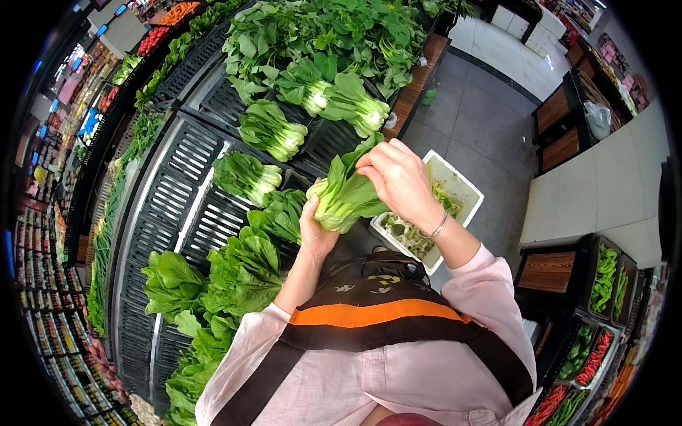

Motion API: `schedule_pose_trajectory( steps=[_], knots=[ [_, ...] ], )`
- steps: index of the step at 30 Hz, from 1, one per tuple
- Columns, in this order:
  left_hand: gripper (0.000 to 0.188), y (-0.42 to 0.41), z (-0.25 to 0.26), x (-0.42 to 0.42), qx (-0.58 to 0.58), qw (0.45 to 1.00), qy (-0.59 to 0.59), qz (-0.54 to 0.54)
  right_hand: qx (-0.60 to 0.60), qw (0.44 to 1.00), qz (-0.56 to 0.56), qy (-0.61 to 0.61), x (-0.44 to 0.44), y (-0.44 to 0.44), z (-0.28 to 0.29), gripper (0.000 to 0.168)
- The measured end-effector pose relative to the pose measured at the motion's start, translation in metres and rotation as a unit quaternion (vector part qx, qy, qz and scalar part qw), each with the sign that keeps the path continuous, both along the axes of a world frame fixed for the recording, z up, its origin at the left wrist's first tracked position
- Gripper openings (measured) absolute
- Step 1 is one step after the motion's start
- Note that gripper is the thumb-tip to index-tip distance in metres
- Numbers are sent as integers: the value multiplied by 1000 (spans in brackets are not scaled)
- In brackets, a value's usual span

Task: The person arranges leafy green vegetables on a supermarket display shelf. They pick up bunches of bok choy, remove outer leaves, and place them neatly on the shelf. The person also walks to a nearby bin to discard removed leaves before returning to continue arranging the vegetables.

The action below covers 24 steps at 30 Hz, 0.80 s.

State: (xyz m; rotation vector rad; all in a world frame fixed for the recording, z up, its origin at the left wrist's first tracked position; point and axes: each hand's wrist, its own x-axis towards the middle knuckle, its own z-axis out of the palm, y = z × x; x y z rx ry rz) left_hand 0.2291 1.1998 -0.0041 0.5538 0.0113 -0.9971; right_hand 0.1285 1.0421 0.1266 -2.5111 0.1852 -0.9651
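Note:
A head of bok choy (343, 199) lies in my left hand (317, 229), its pale base towards me and its leaves pointing up and away. The fingers of my right hand (397, 175) are bent over the leaf edge; whether they pinch a leaf I cannot tell. Beyond it, more bok choy heads (274, 130) rest on the black slatted display, one of them (248, 178) just left of my hands. Below my right forearm a white foam box (471, 205) on the floor holds leaf and stem scraps.
Leafy greens (325, 37) are heaped at the far end of the black display shelf (160, 181). Lettuce-like greens (242, 271) lie by my left forearm. A wooden edge (423, 80) borders the display. Crates of peppers (594, 357) stand at the lower right.

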Motion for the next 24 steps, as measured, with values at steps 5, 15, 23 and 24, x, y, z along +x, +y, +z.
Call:
schedule_pose_trajectory(
  steps=[5, 15, 23, 24],
  knots=[
    [66, -4, 1, -3, -15, 1000, -16, 0, 105, 992, 18, -61, 3, 2, -10, 3],
    [58, 3, -10, 4, -60, 993, 81, -53, 437, 872, -95, -199, -40, -47, -14, 11],
    [59, -4, 11, 10, -162, 970, 134, -125, 204, 881, -409, 123, -115, -144, -169, 17],
    [59, -3, 12, 8, -156, 972, 130, -121, 180, 875, -423, 154, -123, -156, -194, 18]
  ],
)
